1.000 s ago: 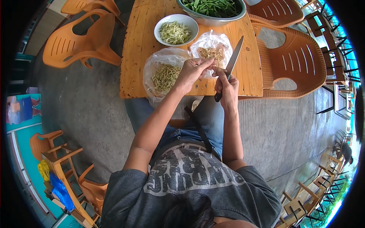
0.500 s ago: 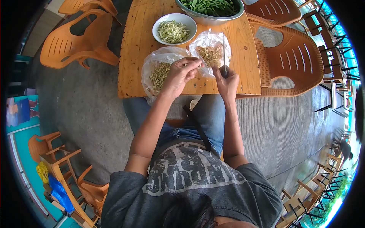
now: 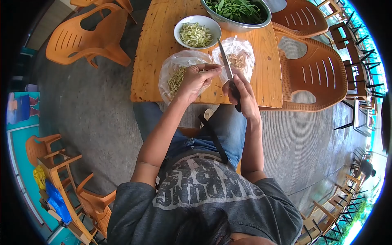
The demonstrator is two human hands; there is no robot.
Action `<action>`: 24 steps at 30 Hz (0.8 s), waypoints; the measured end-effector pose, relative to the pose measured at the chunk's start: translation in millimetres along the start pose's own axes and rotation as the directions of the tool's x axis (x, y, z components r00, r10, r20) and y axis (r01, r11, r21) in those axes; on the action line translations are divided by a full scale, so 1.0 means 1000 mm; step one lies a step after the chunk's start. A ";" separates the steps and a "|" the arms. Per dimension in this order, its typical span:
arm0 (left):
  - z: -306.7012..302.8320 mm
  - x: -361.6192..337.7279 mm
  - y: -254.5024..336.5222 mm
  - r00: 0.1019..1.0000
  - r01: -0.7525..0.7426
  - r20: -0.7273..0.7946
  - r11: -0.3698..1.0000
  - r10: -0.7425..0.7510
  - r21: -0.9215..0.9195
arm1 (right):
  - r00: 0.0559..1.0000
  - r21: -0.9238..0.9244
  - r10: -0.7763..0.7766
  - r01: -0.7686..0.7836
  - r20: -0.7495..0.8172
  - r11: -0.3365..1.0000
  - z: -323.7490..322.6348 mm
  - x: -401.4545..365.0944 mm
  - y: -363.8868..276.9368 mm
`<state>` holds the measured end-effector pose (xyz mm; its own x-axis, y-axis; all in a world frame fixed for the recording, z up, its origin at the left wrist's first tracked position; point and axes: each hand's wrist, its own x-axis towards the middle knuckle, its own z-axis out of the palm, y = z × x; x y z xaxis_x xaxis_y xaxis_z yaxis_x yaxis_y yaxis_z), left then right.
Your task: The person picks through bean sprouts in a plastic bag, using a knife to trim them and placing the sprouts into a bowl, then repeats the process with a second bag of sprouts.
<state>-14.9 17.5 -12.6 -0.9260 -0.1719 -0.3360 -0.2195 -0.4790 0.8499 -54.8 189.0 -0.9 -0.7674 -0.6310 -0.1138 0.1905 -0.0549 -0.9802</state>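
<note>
My right hand is wrapped around the dark handle of a knife, its blade pointing up and away over the table's near edge. My left hand is pinched closed beside the blade, on what looks like a bean sprout, mostly hidden by the fingers. Under and left of that hand lies an open clear plastic bag of bean sprouts. Behind the knife, a second plastic bag holds thin brownish trimmings. A white bowl with pale, cleaned-looking sprouts stands beyond the first bag.
A metal basin of green leaves stands at the table's far end. The wooden table ends just in front of my lap. Orange plastic chairs stand left, and a brown chair is against the right side.
The knife has swung from nearly upright to leaning left, and its handle now shows in my right hand. My left hand stays pinched. The whole view has shifted slightly.
</note>
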 end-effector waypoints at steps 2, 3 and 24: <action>-0.001 0.001 0.000 1.000 -0.004 0.025 1.000 0.003 0.017 | 1.000 0.033 -0.015 0.015 0.008 0.999 0.000 0.000 0.004; -0.001 0.002 -0.001 0.999 -0.004 0.038 1.000 0.003 0.026 | 1.000 0.034 -0.017 0.017 -0.004 0.999 0.000 0.001 0.007; 0.007 0.003 -0.008 0.972 -0.217 0.003 0.888 0.237 0.405 | 0.994 -0.077 -0.041 0.033 -0.102 0.996 0.000 -0.005 0.017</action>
<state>-18.2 26.6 -17.9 -0.9525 -0.2780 -0.1243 -0.1180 -0.0394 0.9922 -48.1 191.1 -17.5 -0.8330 -0.5460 -0.0896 0.1170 -0.0156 -0.9930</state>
